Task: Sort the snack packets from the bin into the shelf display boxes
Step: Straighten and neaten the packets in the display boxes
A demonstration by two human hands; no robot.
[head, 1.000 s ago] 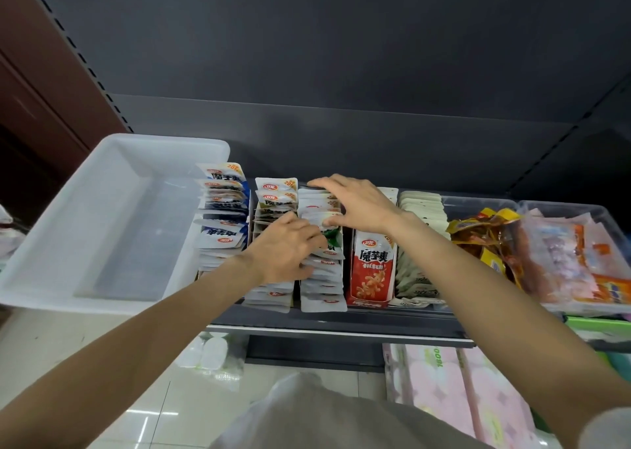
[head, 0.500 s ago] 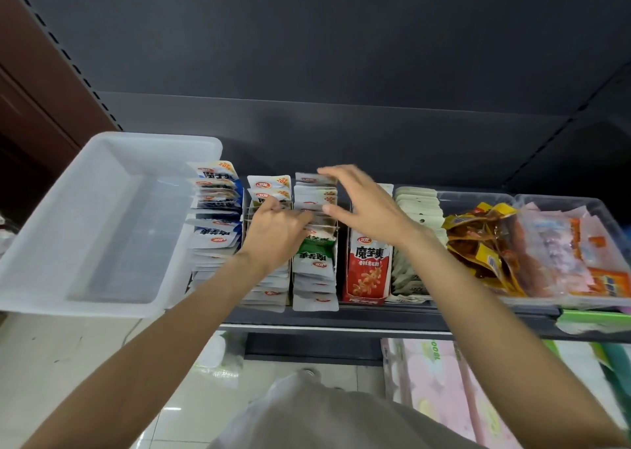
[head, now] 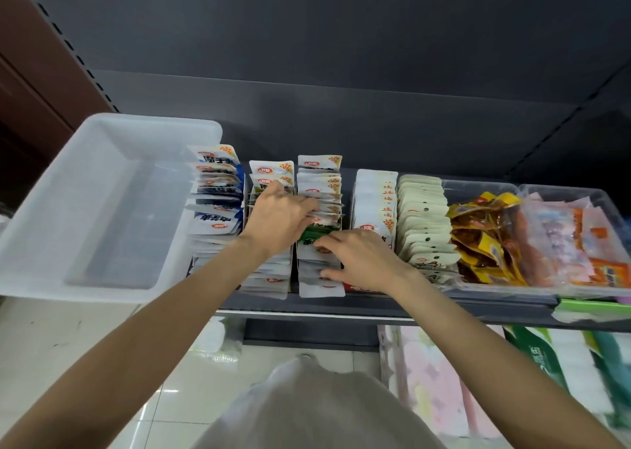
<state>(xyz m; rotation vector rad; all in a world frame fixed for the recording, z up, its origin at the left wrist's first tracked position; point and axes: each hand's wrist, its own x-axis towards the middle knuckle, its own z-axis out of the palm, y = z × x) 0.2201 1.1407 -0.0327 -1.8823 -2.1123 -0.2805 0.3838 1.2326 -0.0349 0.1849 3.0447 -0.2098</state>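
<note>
A white plastic bin (head: 44, 189) sits on the shelf at the left, with no packets visible inside. Beside it stand several rows of white snack packets in display boxes (head: 269, 172). My left hand (head: 280, 216) reaches across the second row, its fingers pressing the rear packets of the third row (head: 319, 175) backwards. A green packet (head: 312, 236) stands in the gap this opens. My right hand (head: 358, 261) lies over the front of that row, forefinger touching the green packet, thumb on a lower white packet.
To the right are two more packet rows (head: 423, 209), then clear tubs of yellow packets (head: 485, 240) and orange-pink packets (head: 573, 240). The dark shelf's front edge (head: 341, 307) runs below my hands. Tissue packs (head: 430, 380) fill the lower shelf.
My right hand has come from the back of the third row down to its front, onto the green packet. My left hand has shifted right and pushed into that row.
</note>
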